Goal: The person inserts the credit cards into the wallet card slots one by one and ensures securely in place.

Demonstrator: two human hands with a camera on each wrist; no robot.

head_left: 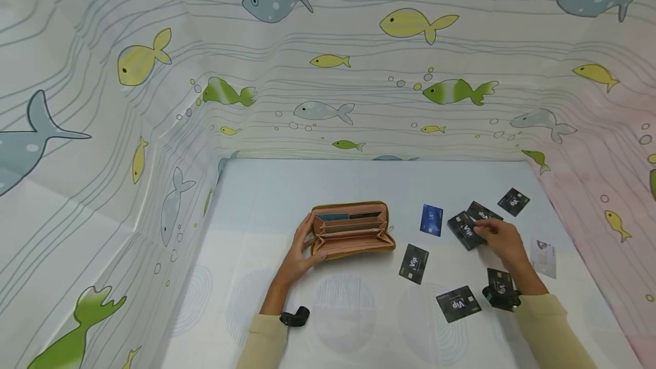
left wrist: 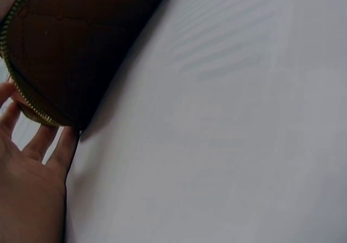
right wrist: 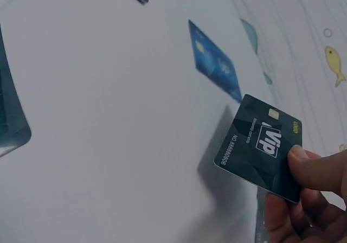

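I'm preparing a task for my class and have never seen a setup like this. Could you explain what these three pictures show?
There is no machine here, just a person working barehanded. The wide picture comes from a camera worn on the head, looking forward and down. The two closer ones come from wrist cameras, each watching the work on its own side.

The left hand holds one end of an open zip wallet on a pale table. The right hand pinches a black card marked Vip, raised above the table. Nearby lie a blue card, a pale card and five more black cards. A fish-print sheet rises behind the table and along both sides.
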